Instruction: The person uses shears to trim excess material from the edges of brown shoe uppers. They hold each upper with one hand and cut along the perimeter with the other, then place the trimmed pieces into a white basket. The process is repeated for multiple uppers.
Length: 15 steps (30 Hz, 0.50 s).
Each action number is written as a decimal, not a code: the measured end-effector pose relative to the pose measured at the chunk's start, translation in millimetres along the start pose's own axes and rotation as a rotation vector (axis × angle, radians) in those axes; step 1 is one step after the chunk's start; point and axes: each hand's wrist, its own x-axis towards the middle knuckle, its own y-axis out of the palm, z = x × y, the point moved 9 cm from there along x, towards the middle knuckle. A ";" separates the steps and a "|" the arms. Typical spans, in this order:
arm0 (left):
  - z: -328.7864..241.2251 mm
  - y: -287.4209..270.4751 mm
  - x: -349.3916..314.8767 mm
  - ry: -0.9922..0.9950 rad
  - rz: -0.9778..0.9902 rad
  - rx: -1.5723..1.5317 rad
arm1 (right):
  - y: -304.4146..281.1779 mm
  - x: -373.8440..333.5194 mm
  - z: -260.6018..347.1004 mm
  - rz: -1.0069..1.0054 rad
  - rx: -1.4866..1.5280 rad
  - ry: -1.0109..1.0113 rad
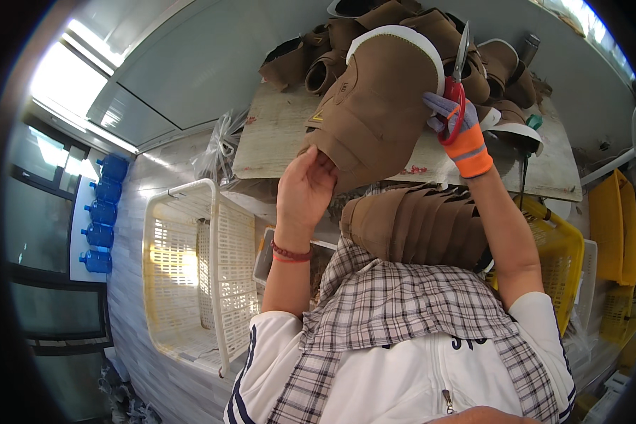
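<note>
A brown shoe upper with a white band along its top edge is held up in front of me, over the near part of the table. My left hand, bare and with a red bead bracelet at the wrist, is closed on its lower left edge. My right hand wears a purple and orange glove. It holds scissors with red handles, the blades pointing up, while its fingertips touch the upper's right edge. A nested stack of brown shoe uppers lies across my lap, over a plaid apron.
More brown uppers are heaped at the back of the worktable. A white plastic basket stands at my left, a yellow basket at my right. Blue water bottles line the left wall. A dark flask stands behind the heap.
</note>
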 end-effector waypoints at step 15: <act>-5.1 74.4 -52.7 1.290 0.358 1.570 | 19.1 -16.2 47.8 0.040 -0.046 -0.187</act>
